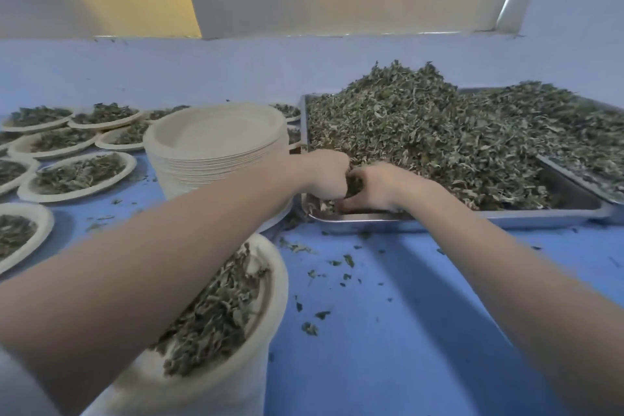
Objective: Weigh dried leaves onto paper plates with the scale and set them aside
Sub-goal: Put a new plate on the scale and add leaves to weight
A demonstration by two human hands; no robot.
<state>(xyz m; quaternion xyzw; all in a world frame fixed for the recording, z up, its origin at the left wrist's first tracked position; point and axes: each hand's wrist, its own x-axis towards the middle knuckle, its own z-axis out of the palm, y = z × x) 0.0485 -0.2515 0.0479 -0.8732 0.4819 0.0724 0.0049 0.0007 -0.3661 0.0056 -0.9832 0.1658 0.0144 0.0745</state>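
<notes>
A big heap of dried leaves fills a steel tray at the right. Both hands meet at the heap's near left corner. My left hand is curled round a clump of leaves. My right hand digs its fingers into the leaves beside it, fingers curled on them. Under my left forearm a paper plate holds a portion of leaves; what it rests on is hidden, and no scale shows.
A tall stack of empty paper plates stands left of the tray. Several filled plates cover the blue table's left side. A second tray overlaps the first at the right. Leaf crumbs litter the blue surface.
</notes>
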